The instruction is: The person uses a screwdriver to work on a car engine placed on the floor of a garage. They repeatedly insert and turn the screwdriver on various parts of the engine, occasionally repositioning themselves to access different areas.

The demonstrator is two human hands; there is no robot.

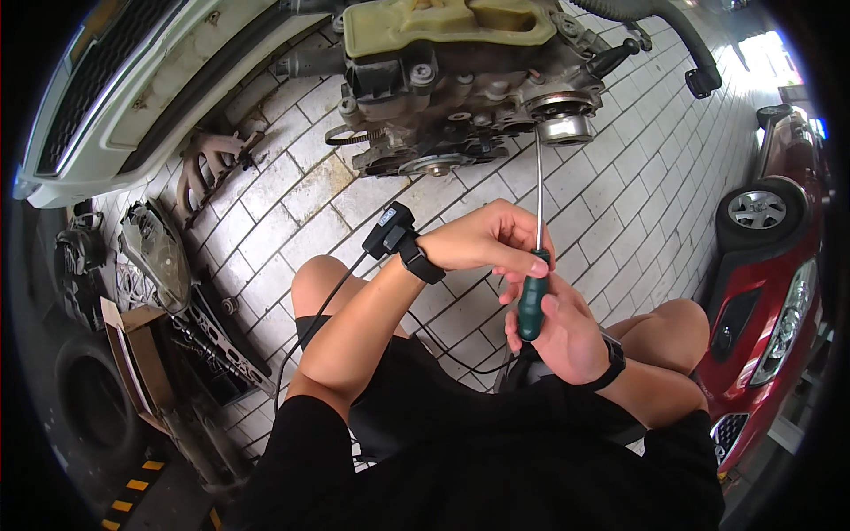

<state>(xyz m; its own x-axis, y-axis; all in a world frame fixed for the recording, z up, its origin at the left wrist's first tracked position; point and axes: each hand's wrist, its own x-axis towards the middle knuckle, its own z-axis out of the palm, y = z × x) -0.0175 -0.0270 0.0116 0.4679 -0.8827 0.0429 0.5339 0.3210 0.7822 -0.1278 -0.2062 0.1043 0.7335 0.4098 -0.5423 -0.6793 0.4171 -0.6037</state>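
A screwdriver with a dark green handle [530,305] and a long steel shaft points away from me. My left hand [491,239] pinches it where the shaft meets the handle. Around the lower handle curl the fingers of my right hand [567,334], its thumb along the side. The shaft reaches up to the underside of a car engine [460,97], beside a round metal pulley [565,131]. Whether the tip touches the engine or sits in a gap, I cannot tell. A yellowish cover [443,31] lies on top of the engine.
White floor tiles [301,203] surround the engine. At left lie a rusty exhaust manifold [205,168], a headlight [155,252], an open cardboard box [133,354] and a tyre [93,394]. A white bumper [168,80] stands upper left; a red car [761,327] stands at right.
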